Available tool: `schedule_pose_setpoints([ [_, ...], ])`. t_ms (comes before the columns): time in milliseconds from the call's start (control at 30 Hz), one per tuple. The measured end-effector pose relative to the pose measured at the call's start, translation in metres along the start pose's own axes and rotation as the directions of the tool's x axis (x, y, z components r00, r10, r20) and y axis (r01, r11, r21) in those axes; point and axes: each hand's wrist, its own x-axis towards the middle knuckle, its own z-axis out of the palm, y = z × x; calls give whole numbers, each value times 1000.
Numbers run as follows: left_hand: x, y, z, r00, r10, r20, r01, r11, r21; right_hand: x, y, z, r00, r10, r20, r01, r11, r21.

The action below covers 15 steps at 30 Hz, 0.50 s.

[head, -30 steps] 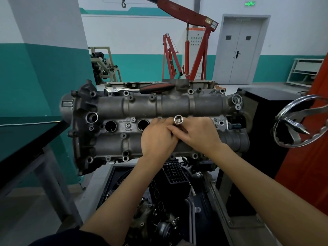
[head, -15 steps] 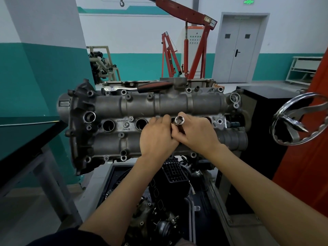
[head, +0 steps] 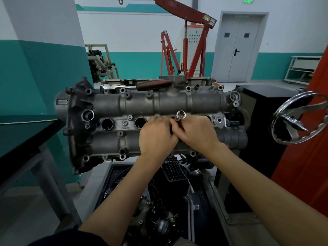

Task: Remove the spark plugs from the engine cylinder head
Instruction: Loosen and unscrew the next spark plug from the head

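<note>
The grey cylinder head [head: 138, 107] lies across the stand in front of me, with two open plug wells [head: 107, 124] at its left. A chrome spark plug socket [head: 181, 115] stands in the third well, its open end toward me. My right hand [head: 197, 134] grips the socket's shaft with thumb and fingers. My left hand [head: 157, 134] presses against the right hand, fingers curled at the socket's base. Both hands hide the well itself and any plug in it.
A ratchet with a red-black handle [head: 152, 85] rests on the head's far edge. A chrome handwheel [head: 300, 119] juts out at right beside a black cabinet [head: 266, 107]. A dark table [head: 21, 137] stands at left, engine parts below, a red crane behind.
The socket has tilted and shifted slightly in my fingers while both hands stayed together over the same well. My view has moved a little.
</note>
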Motion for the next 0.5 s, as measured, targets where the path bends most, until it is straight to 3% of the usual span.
schedule_pose_setpoints([
  [300, 0, -2, 2, 999, 44, -2, -44, 998, 41, -1, -1, -4, 995, 31, 94, -34, 999, 24],
  [500, -1, 0, 0, 1000, -7, -26, 6, 1000, -21, 0, 0, -4, 998, 54, 41, -58, 995, 82],
])
